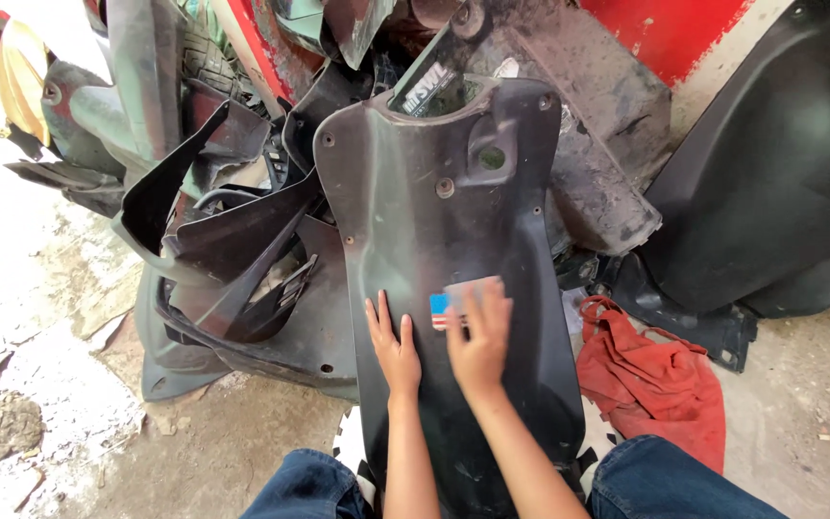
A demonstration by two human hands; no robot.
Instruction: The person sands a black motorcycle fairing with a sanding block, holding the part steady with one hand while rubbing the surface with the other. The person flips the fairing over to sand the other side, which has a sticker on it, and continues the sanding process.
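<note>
A black plastic scooter leg-shield panel (434, 250) was propped upright between the knees of a seated person in blue jeans (665, 481), its lower end near the lap and its upper end leaned against a heap of other body parts. The left hand (394, 348) was laid flat on the panel with fingers spread and released, nothing being gripped, apparently to steady it. The right hand (480, 336) was pressed, fingers curled downward, onto a small rectangular sanding block or pad (453, 300) (blue and red at its left edge, pale grey on top), which was held against the middle of the panel. The surface around the pad was seen to be dull and streaked, while the upper part near the round hole (492, 157) and the screw points looked no different, so the rubbing was judged to be at an early or middle stage, with most of the panel left to be covered; how much had been finished could not be told for certain. A crumpled red rag (650, 380) was lying on the concrete floor (79, 413) just beside the panel's right edge. Broken black fairing pieces (232, 250) were stacked close on the left and a large black cover (780, 163) on the right, against a red wall (665, 29), so little room was left for turning the panel sideways.
</note>
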